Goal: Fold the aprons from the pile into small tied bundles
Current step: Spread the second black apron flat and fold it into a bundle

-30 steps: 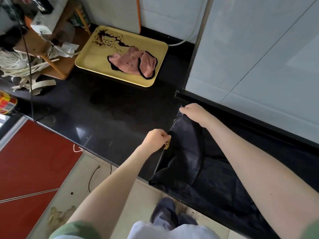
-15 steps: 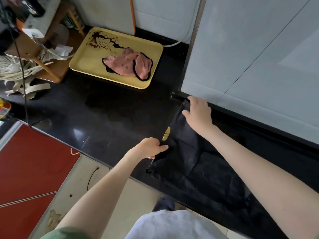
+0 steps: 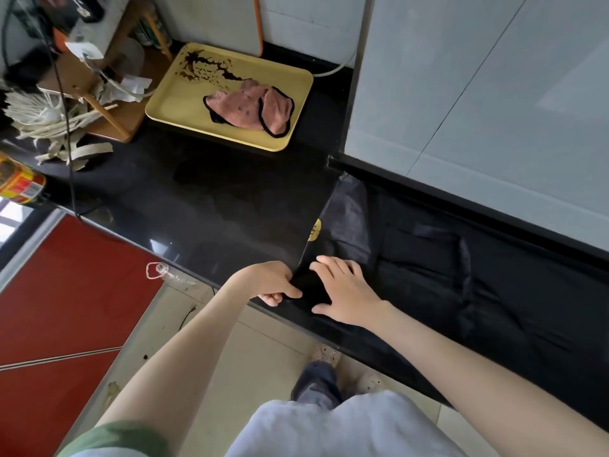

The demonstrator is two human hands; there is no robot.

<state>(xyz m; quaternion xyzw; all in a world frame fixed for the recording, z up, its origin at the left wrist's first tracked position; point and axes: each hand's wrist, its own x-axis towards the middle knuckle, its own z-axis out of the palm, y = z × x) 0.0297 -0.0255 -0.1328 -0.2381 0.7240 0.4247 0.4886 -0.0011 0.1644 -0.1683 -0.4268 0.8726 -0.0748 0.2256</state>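
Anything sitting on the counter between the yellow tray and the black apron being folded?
No. In the head view, only bare black countertop runs from the yellow tray to the left edge of the black apron.

Green short sleeve [image 3: 115, 438], pale grey garment [image 3: 329, 427] at the waist, dark trouser leg [image 3: 313, 385], pale perforated shoe [image 3: 369, 381].

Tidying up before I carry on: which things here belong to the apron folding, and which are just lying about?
Job: black fabric apron, left hand, right hand.
Lying about: yellow rectangular tray, pink black-edged cloth, red-labelled can.
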